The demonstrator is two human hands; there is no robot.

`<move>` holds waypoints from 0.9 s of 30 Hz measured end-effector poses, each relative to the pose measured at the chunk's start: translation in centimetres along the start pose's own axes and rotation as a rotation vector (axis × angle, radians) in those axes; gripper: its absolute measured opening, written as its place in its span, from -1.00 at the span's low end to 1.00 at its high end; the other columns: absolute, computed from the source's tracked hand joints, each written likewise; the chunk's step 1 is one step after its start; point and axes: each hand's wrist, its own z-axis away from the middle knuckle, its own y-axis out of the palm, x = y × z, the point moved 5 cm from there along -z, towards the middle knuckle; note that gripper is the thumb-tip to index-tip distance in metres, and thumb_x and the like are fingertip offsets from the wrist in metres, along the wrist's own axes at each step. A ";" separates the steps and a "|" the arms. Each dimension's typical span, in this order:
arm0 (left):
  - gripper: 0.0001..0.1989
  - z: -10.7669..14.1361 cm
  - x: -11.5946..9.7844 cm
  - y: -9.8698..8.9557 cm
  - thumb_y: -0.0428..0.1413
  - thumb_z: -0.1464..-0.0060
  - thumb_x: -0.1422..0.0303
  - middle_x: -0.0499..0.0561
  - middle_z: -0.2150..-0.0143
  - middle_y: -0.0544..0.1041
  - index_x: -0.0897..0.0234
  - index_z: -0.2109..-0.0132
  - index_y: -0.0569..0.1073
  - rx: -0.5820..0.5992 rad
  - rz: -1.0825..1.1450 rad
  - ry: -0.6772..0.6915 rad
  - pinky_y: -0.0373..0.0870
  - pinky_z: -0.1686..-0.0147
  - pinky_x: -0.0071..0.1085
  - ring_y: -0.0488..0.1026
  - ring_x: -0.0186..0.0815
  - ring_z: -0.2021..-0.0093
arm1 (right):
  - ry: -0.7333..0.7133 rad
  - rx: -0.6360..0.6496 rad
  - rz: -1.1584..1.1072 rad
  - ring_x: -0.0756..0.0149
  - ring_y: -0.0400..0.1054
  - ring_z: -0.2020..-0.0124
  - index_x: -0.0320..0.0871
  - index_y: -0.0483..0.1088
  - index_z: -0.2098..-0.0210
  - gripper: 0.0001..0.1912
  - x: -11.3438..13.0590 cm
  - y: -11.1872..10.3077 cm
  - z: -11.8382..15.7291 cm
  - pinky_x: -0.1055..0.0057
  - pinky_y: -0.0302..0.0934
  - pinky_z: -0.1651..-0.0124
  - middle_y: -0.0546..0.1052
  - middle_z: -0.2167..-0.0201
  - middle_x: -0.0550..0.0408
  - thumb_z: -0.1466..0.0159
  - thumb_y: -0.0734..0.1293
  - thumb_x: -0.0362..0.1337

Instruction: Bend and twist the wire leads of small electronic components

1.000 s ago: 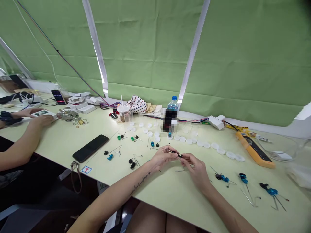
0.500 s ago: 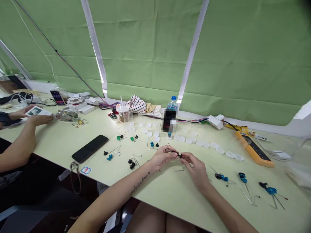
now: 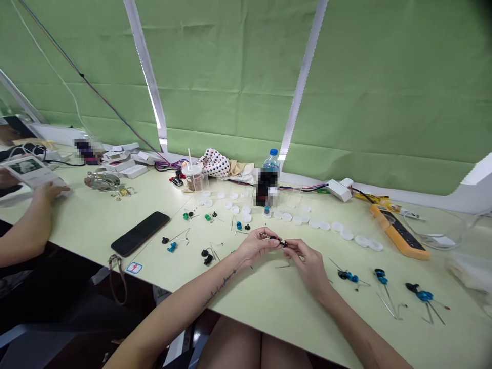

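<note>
"So, gripping what?"
"A small black piece (image 3: 283, 244), pinched between the closed fingers of left hand (image 3: 258, 245) and right hand (image 3: 310, 260), over the counter (image 3: 269, 307)."
"And around it?"
"Close by, a thin metal rod (image 3: 282, 266); right of the right hand, blue-and-black parts (image 3: 348, 277); beyond, round white pieces (image 3: 325, 226) in a row."

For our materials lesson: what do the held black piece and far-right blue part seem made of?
Black piece: probably plastic or coated metal; dark with slight sheen, too small to settle. Blue part: perhaps anodised metal or glossy plastic, given shiny highlights.
</note>
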 end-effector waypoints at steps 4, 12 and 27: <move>-0.66 0.0 0.0 -0.1 0.36 0.29 0.42 0.06 0.36 0.56 0.41 0.34 0.41 0.001 -0.003 0.001 0.36 0.07 -0.31 0.52 -0.33 0.31 | 0.002 0.002 0.004 0.26 0.42 0.44 -0.10 0.34 0.23 -0.71 -0.1 0.1 0.0 0.30 0.35 0.29 0.53 0.40 0.06 -0.26 0.19 -0.02; -0.66 0.0 0.1 -0.1 0.35 0.29 0.42 0.05 0.36 0.56 0.41 0.34 0.41 0.000 0.000 0.006 0.35 0.07 -0.31 0.52 -0.34 0.32 | 0.014 0.012 0.008 0.25 0.42 0.43 -0.09 0.34 0.22 -0.72 -0.3 0.2 0.1 0.28 0.36 0.28 0.53 0.38 0.05 -0.27 0.19 -0.03; -0.67 0.0 0.3 -0.4 0.34 0.26 0.43 0.07 0.34 0.55 0.41 0.32 0.42 -0.009 0.015 0.010 0.36 0.07 -0.33 0.51 -0.33 0.29 | -0.055 -0.041 0.037 0.20 0.44 0.27 -0.10 0.37 0.19 -0.74 0.2 0.0 0.0 0.23 0.36 0.16 0.54 0.26 0.02 -0.26 0.21 -0.09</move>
